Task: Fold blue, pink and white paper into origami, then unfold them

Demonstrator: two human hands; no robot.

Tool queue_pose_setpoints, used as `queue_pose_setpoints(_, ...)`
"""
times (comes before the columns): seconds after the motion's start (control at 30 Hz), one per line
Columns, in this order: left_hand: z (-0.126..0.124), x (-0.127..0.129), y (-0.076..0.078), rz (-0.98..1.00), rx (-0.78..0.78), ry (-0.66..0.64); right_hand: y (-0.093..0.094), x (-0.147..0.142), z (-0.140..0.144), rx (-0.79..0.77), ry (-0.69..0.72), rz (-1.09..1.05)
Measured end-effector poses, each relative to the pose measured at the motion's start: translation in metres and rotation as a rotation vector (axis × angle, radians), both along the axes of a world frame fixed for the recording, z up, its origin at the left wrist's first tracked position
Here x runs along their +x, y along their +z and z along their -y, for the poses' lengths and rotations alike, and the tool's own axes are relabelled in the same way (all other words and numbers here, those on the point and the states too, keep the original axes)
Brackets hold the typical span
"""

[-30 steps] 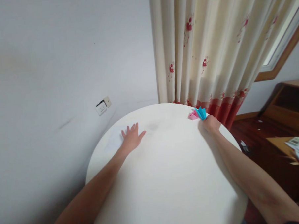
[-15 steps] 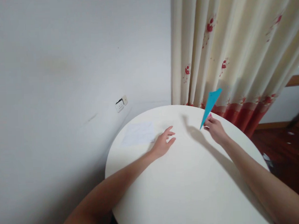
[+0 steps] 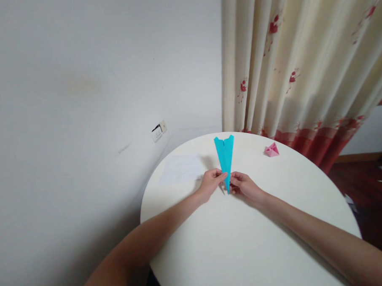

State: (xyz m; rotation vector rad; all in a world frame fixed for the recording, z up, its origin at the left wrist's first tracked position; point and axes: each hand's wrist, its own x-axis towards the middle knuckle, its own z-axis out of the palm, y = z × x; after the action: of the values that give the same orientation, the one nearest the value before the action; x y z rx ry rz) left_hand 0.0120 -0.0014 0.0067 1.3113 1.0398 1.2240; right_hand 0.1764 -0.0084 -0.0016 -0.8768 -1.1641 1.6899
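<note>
A blue paper plane point(image 3: 225, 156) is held up over the white round table point(image 3: 246, 246), its narrow tip pointing toward me and its wider end away. My left hand point(image 3: 213, 182) pinches it from the left near the tip, thumb on top. From the right, my right hand point(image 3: 245, 186) grips it by the lower part, fingers curled; some fingertips are hidden behind the paper. To the right, toward the far edge of the table, sits a small folded pink paper piece point(image 3: 272, 150), apart from both hands.
White sheets of paper point(image 3: 181, 168) lie at the table's left side. A wall with a socket point(image 3: 157, 134) stands close on the left. Behind the table hangs a cream curtain point(image 3: 266, 64) with red flowers.
My right hand has carried the blue paper plane left to the middle and turned it tip toward me. My left hand has closed on it. The pink piece now shows uncovered.
</note>
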Motion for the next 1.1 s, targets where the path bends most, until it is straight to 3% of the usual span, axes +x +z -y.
queue_pose_setpoints(0.13, -0.003, -0.001, 0.003, -0.122, 0.1, 0.078, 0.006, 0.0, -0.001, 0.083, -0.204, 0.102)
queue_pose_setpoints(0.3, -0.001, 0.0, 0.007, -0.151, 0.181, 0.002, 0.012, 0.004, -0.002, 0.124, -0.233, 0.103)
queue_pose_setpoints(0.47, 0.002, 0.002, 0.005, 0.027, 0.027, -0.079, 0.012, 0.009, -0.004, 0.115, -0.161, -0.023)
queue_pose_setpoints(0.63, 0.004, 0.004, 0.003, 0.098, 0.009, -0.008, 0.01, 0.008, -0.003, 0.039, -0.14, -0.186)
queue_pose_setpoints(0.73, 0.002, 0.004, 0.002, -0.014, 0.143, 0.036, 0.007, 0.007, -0.003, -0.028, -0.181, -0.184)
queue_pose_setpoints(0.93, 0.003, 0.004, 0.002, -0.444, 0.478, 0.075, 0.006, 0.007, -0.003, -0.053, -0.205, -0.178)
queue_pose_setpoints(1.0, 0.003, 0.005, 0.0, -0.47, 0.479, 0.08, 0.007, 0.007, -0.003, -0.039, -0.208, -0.169)
queue_pose_setpoints(1.1, -0.001, 0.006, -0.002, -0.361, 0.324, 0.052, 0.008, 0.007, -0.002, -0.007, -0.234, -0.138)
